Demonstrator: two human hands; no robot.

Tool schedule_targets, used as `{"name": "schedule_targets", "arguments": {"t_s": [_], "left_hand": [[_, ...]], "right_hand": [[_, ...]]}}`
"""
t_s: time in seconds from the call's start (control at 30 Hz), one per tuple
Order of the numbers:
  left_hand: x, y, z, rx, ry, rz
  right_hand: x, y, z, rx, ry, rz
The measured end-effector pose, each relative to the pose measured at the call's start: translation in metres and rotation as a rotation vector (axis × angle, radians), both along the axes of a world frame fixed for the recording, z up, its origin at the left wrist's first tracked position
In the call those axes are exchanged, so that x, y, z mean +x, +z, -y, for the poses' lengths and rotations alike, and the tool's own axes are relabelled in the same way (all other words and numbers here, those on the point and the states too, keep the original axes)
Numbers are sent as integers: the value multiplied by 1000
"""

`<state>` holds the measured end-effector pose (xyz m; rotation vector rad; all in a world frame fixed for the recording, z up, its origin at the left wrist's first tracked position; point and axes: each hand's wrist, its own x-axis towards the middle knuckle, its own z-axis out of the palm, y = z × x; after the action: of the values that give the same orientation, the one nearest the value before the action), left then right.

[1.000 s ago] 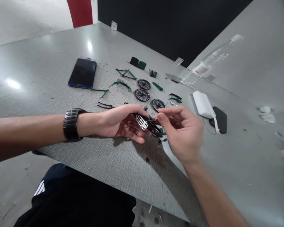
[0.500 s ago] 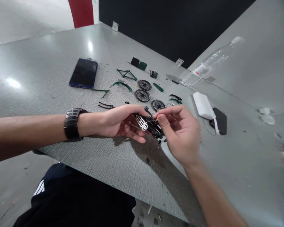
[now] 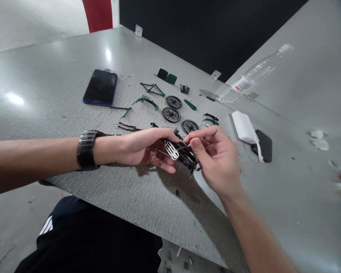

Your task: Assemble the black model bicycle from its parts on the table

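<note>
My left hand (image 3: 147,149) grips a small black model bicycle (image 3: 184,156), thumb on top and fingers curled below. A silver luggage rack (image 3: 171,150) on the model points toward me. From the right, my right hand (image 3: 216,155) pinches a thin silver rod-like part of the rack between thumb and forefinger, against the model's wheel. Its fingertips partly hide that spot. Just beyond the hands lie loose spoked wheels (image 3: 171,114), a green bicycle frame (image 3: 152,89), a green mudguard (image 3: 147,101) and a black fork (image 3: 127,127).
A phone (image 3: 100,88) lies on the grey table (image 3: 102,193) at the left. Green and black squares (image 3: 171,79) sit near the back. To the right are a clear plastic bottle (image 3: 244,81), a white case (image 3: 242,127) and a dark flat object (image 3: 264,146).
The model has tilted slightly in my left hand, and its rack has shifted a little right and down. Both hands keep nearly the same place and hold.
</note>
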<state>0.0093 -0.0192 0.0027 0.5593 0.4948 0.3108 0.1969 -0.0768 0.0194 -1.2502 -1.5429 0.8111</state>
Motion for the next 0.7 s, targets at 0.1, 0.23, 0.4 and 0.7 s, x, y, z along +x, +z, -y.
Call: {"name": "schedule_targets", "arguments": {"t_s": [0.1,0.23,0.4,0.7], "left_hand": [[0,0,1,3,1,-12],[0,1,1,25,2,-24],[-1,1,1,44,-32,0],[1,1,2,26,-29,-51]], "right_hand": [[0,1,0,39,7,28],[-1,1,2,81,20,69],[-1,0,3,111,12,64],[1,0,3,138,-8,69]]}}
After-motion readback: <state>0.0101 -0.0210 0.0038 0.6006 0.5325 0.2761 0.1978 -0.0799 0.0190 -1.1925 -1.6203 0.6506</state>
